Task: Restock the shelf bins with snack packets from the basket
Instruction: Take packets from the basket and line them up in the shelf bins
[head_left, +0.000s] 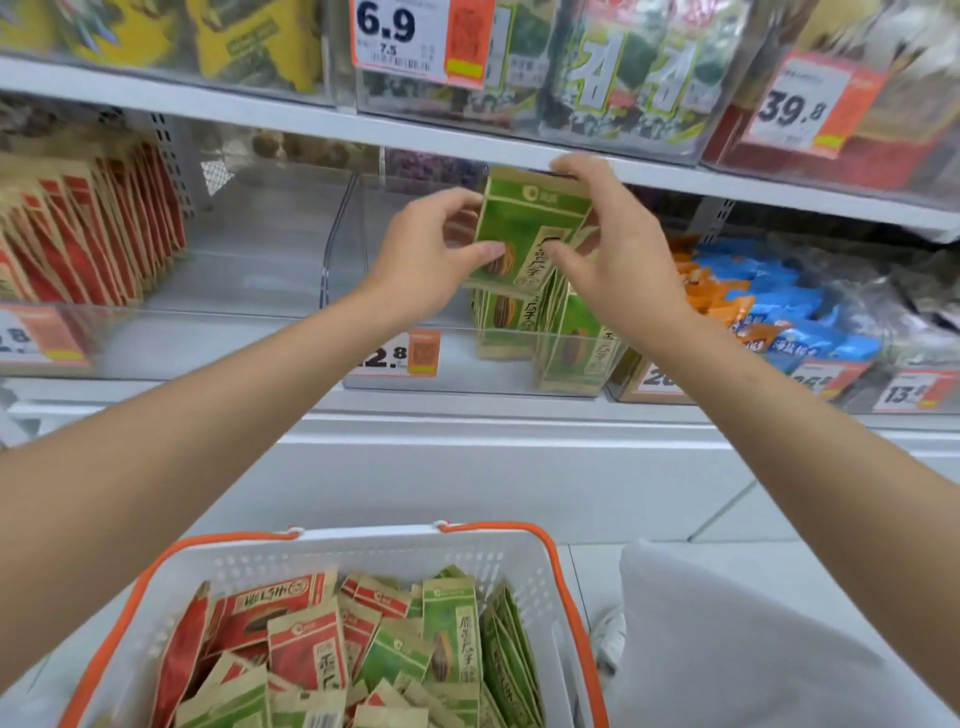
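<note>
A green snack packet (524, 228) is upright above the clear middle shelf bin (363, 358). My left hand (431, 249) pinches its left edge, thumb on the front. My right hand (613, 244) grips its right side and top corner. Several green packets (545, 327) stand in the right part of that bin; its left part shows no packets. Below, a white basket with orange rim (363, 545) holds several red packets (306, 649) and green packets (452, 623) in a loose heap.
The left bin holds a row of red packets (88, 228). Orange and blue packs (769, 296) fill the bin to the right. The shelf edge (311, 119) above is close over the held packet. A pale grey garment (727, 649) shows at lower right.
</note>
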